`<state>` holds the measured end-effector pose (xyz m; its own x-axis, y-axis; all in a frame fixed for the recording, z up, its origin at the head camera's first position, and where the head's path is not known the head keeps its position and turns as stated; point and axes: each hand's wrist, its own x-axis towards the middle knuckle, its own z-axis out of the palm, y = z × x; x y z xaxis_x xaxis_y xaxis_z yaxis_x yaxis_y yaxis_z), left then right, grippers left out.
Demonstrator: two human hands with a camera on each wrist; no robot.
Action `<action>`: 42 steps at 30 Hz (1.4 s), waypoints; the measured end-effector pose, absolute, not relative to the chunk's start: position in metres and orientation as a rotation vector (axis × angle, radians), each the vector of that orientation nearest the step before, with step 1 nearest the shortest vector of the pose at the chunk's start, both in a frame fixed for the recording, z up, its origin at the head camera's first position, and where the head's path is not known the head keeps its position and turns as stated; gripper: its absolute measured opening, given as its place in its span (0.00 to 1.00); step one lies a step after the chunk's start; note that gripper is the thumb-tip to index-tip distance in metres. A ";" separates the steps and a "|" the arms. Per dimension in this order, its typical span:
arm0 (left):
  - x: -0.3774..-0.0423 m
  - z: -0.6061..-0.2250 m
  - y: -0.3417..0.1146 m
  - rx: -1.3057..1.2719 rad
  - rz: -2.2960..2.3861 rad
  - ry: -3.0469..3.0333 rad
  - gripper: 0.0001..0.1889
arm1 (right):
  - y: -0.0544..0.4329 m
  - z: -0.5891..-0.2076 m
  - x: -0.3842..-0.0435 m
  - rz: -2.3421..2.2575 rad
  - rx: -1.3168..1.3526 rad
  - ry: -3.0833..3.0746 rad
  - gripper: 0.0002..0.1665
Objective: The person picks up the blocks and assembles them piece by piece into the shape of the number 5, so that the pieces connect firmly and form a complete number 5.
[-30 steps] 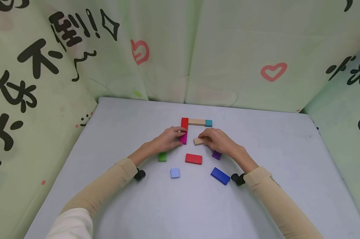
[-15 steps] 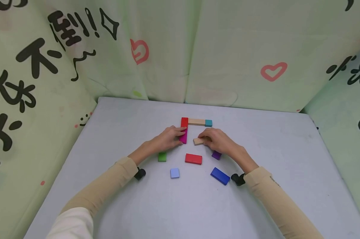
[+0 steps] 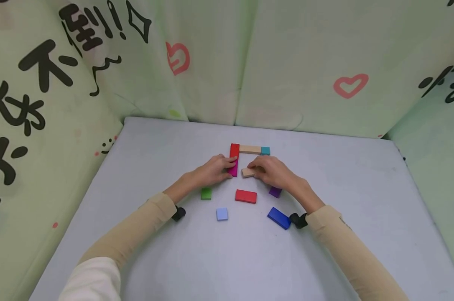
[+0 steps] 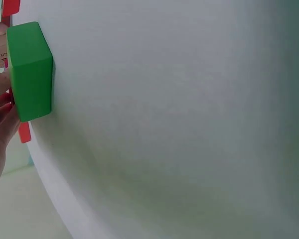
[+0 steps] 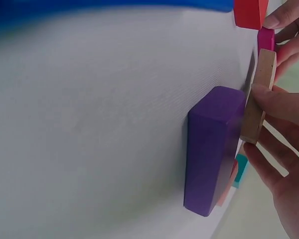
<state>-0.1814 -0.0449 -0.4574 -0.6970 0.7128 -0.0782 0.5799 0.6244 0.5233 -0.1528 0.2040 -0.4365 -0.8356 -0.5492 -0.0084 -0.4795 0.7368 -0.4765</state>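
Note:
My left hand (image 3: 216, 169) holds a magenta block (image 3: 232, 171), thumb by its near end and fingers over its side. That block lies end to end with an upright-running red block (image 3: 234, 149). In my right hand (image 3: 274, 171), thumb and fingers pinch a plain wooden block (image 5: 259, 94), its left end pointing at the magenta block with a small gap between. A longer plain wooden block (image 3: 250, 149) runs right from the red block's far end and meets a teal block (image 3: 265, 151). Part of the pinched block is hidden behind my right fingers in the head view.
Nearer on the white table (image 3: 212, 259) lie a green block (image 3: 206, 194), a second red block (image 3: 246, 196), a light blue block (image 3: 222, 214), a dark blue block (image 3: 279, 218) and a purple block (image 3: 275, 192) under my right wrist. Printed cloth (image 3: 294, 62) hangs behind the table.
The pinched wooden block has moved slightly left, closer to the magenta block, with my right hand. My left hand stays at the magenta block. The head view has shifted a little.

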 end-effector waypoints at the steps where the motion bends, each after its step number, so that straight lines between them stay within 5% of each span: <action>1: -0.181 -0.457 -0.044 1.049 0.677 2.572 0.27 | 0.203 -0.436 -0.153 -0.702 -0.831 2.787 0.16; 42: -0.181 -0.447 -0.039 1.009 0.542 2.583 0.27 | 0.183 -0.433 -0.158 -0.634 -0.823 2.758 0.15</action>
<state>-0.1812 -0.0388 -0.4471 -0.7019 0.6961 -0.1507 0.5768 0.6797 0.4531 -0.1583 0.1833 -0.4331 -0.8267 -0.5592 -0.0620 -0.4759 0.7538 -0.4531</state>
